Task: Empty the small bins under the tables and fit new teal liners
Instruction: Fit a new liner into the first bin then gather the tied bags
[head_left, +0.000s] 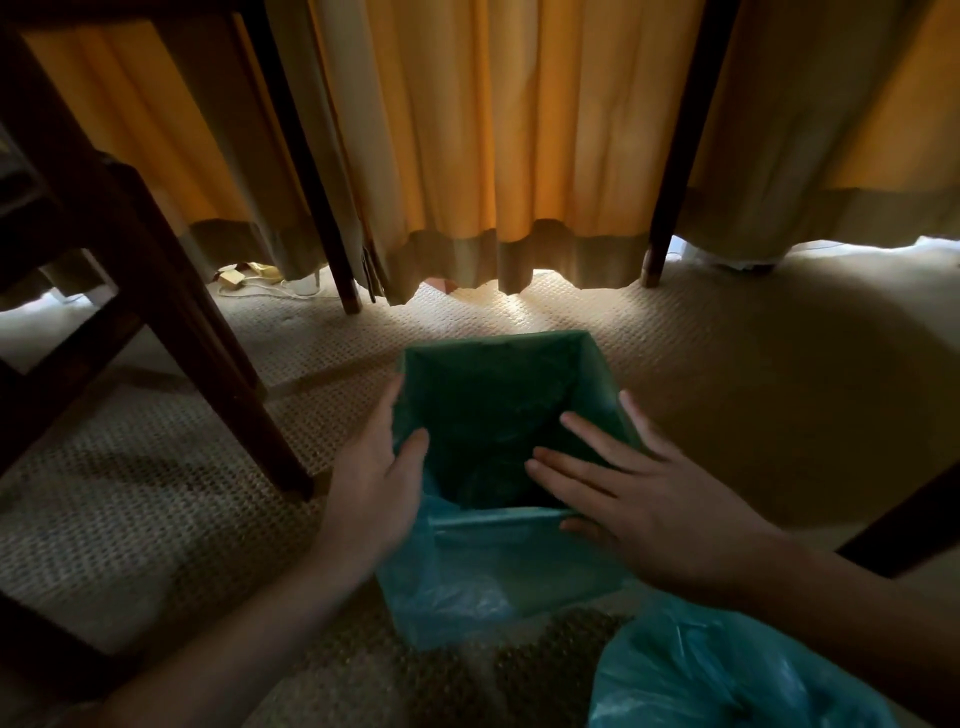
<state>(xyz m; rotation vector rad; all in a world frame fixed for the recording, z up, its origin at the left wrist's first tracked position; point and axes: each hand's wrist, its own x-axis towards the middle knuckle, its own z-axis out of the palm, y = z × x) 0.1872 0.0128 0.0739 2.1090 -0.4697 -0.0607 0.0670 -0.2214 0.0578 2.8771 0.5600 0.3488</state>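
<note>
teal liner (493, 405) sits inside the small bin (519, 566). its top is folded out over the rim and hangs loose down the near wall, bunched at the near left corner. bin stands on woven carpet (156, 509), between the two grips.

left grip (379, 478): wide. fingers lie straight along the outside of the left wall, thumb over the rim on the inside. nothing is clenched; it presses plastic against the wall. likely reason: pin the fold on that side and steady the bin.

right grip (649, 499): wide. fingers are spread flat across the right rim, two fingertips out over the opening, thumb low at the near right corner. likely smoothing the liner down so it seats there.

judgement: fitting looks nearly done. far rim looks taut and square, near edge slack.

around:
- second teal bag (727, 675), crumpled on the carpet on the near side of the right grip, under the forearm. contents cannot be told.
- dark chair legs (171, 332) close to the left of the left grip.
- two slim dark legs (332, 223), probably the table's, beyond both grips; yellow curtain (519, 156) behind them.
- pale cable and plug box (234, 278) on the floor far beyond the left grip.

in the way: chair legs crowd any slide leftward; the loose bag lies where the right forearm would draw back.
</note>
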